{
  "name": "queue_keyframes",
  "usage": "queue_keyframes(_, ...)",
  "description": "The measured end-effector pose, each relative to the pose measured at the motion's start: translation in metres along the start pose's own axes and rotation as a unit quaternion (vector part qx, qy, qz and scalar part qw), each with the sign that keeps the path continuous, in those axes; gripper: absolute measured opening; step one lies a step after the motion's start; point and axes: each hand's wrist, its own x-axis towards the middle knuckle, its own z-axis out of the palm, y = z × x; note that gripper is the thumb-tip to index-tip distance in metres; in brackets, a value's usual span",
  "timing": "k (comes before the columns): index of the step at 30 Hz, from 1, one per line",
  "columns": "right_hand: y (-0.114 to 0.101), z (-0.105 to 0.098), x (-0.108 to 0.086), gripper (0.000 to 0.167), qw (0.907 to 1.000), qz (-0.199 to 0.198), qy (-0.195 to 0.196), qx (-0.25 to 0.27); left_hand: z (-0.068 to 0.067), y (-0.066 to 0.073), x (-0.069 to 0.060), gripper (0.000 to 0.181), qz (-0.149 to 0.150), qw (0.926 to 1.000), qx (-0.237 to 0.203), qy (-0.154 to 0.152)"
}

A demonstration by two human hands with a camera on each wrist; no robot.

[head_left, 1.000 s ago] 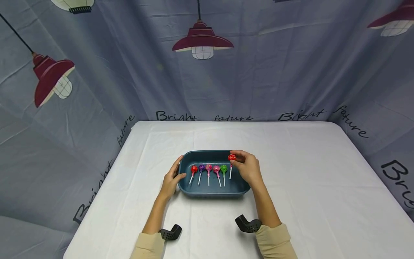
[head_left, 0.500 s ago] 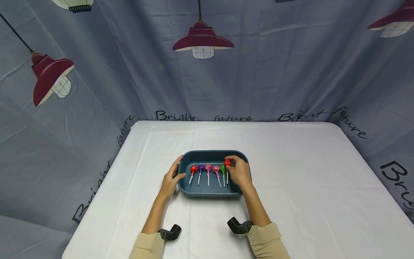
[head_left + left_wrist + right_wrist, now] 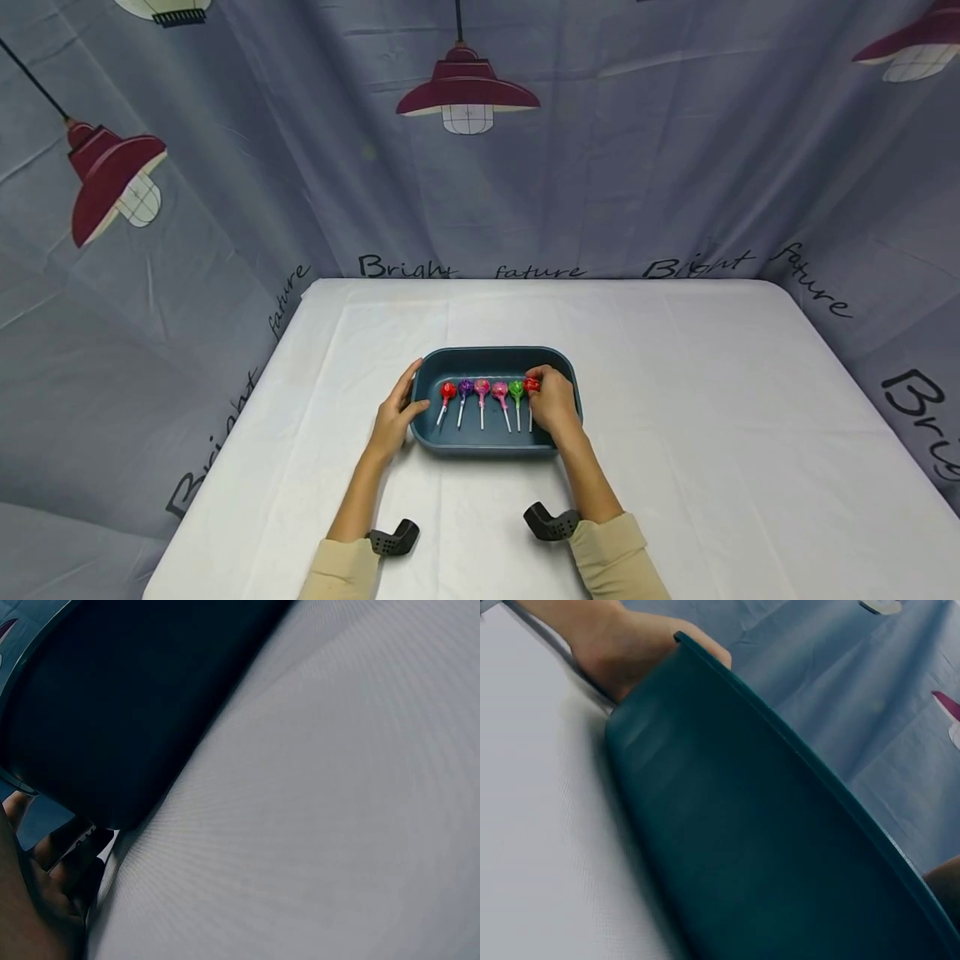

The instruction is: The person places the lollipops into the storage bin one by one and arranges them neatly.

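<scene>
A dark teal tray (image 3: 495, 451) sits on the white table. At its left end my left hand (image 3: 390, 423) grips it, thumb over the rim and fingers along the outside wall. My right hand (image 3: 555, 402) reaches inside the right part and pinches a red lollipop (image 3: 531, 385) by its head, stick toward me. Left of it lies a row: a green lollipop (image 3: 516, 388), two pink lollipops (image 3: 500, 390), a purple lollipop (image 3: 466, 387) and another red lollipop (image 3: 447, 390). In the right wrist view the tray wall (image 3: 727, 810) hides the lollipops; only a sliver of my right hand shows at the edge.
White cloth (image 3: 675, 400) covers the table on every side of the tray. Behind it hangs a grey-blue curtain (image 3: 600, 192) printed with red lamps and lettering. Each wrist wears a black camera mount (image 3: 551, 523).
My right hand has moved left and down into the tray with the red lollipop, then slightly right, setting it beside the green one. My left hand has stayed on the tray.
</scene>
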Motion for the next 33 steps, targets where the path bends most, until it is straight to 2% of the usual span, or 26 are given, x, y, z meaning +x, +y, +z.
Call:
queue_keyframes(15, 0.0039, 0.0033, 0.0071, 0.022, 0.9997, 0.015, -0.014, -0.014, -0.001, -0.0008, 0.0011, 0.061, -0.002, 1.0, 0.002, -0.003)
queue_keyframes(33, 0.0038, 0.0036, 0.007, 0.022, 0.9995, 0.03, -0.005, -0.008, -0.0012, -0.0001, 0.0007, 0.06, -0.009, 0.9998, 0.014, -0.006)
